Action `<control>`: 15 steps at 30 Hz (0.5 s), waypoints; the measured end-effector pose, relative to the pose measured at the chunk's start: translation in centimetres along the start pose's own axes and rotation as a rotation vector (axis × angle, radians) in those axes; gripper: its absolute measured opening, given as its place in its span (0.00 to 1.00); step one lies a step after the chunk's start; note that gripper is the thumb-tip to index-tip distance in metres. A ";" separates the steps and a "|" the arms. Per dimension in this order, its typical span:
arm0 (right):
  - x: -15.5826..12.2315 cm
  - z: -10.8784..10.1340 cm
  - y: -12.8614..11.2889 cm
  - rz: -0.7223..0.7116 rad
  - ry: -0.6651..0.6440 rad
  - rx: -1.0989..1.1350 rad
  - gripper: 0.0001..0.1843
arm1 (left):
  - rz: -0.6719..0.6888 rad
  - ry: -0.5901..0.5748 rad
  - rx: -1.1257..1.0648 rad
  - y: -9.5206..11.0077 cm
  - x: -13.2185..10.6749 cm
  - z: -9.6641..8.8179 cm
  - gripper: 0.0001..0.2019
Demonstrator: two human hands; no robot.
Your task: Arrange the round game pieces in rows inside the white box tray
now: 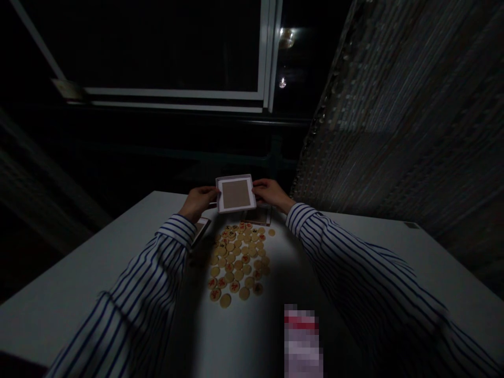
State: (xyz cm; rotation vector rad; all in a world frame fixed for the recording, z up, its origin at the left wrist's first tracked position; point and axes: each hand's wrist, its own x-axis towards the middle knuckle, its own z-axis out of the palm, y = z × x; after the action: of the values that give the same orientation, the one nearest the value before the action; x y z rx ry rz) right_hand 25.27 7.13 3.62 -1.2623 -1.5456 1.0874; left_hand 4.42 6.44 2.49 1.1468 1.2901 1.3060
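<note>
A shallow square box lid [236, 194], white-edged with a brownish panel inside, is held up over the far part of the table. My left hand [199, 203] grips its left edge, and my right hand [273, 193] pinches the right edge. Below it, several round xiangqi pieces [238, 265] lie spread on the white table [232, 341], some with red or black characters, others plain side up. Beside my left wrist rests a dark-edged flat box [200, 229], partly covered by the sleeve. Another flat box [258, 215] sits under my right hand, partly hidden by the lid.
A bead-string curtain [394, 115] hangs at the right, close to the table's far edge. Behind the table is a dark window with a white frame [173, 93]. A blurred-out pinkish item [303, 346] shows at the near edge. The room is dim.
</note>
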 end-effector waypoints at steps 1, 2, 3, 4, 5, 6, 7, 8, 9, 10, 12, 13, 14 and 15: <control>-0.1 -0.1 0.0 0.000 0.002 0.002 0.14 | 0.004 -0.001 -0.002 0.1 -0.2 0.1 0.09; -0.3 -0.2 0.0 0.001 0.004 0.003 0.14 | 0.008 -0.002 -0.006 0.2 -0.3 0.2 0.09; -0.5 -0.4 0.0 0.001 0.007 0.002 0.14 | 0.013 -0.006 -0.009 0.3 -0.5 0.3 0.09; -0.7 -0.5 -0.1 0.000 0.010 0.001 0.14 | 0.020 -0.011 -0.012 0.3 -0.7 0.5 0.09; -0.9 -0.6 -0.1 0.000 0.015 0.000 0.14 | 0.026 -0.015 -0.013 0.4 -0.8 0.5 0.09; -1.1 -0.7 -0.2 0.000 0.018 -0.001 0.14 | 0.031 -0.018 -0.011 0.4 -0.9 0.6 0.09; -1.3 -0.8 -0.2 -0.001 0.019 0.001 0.14 | 0.037 -0.023 -0.010 0.4 -1.1 0.7 0.09; -1.4 -0.9 -0.3 -0.001 0.020 0.005 0.14 | 0.043 -0.030 -0.009 0.3 -1.1 0.7 0.09; -1.6 -1.0 -0.4 0.000 0.020 0.010 0.15 | 0.049 -0.038 -0.010 0.3 -1.2 0.7 0.09; -1.8 -1.1 -0.4 0.001 0.020 0.015 0.15 | 0.054 -0.044 -0.010 0.2 -1.3 0.8 0.09; -2.1 -1.3 -0.5 -0.001 0.023 0.024 0.15 | 0.061 -0.056 -0.009 0.1 -1.4 0.8 0.10; -2.3 -1.4 -0.5 -0.002 0.027 0.025 0.15 | 0.062 -0.057 -0.007 0.1 -1.5 0.8 0.10; -2.5 -1.5 -0.4 -0.003 0.029 0.025 0.15 | 0.060 -0.058 -0.003 0.1 -1.6 0.9 0.11; -2.6 -1.6 -0.4 -0.006 0.032 0.024 0.15 | 0.058 -0.059 -0.001 0.1 -1.7 0.9 0.11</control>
State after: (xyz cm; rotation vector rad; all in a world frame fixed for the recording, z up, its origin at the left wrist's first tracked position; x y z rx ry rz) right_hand 27.04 4.66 4.20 -1.2522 -1.5076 1.0738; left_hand 5.55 4.90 2.56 1.2205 1.2212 1.3055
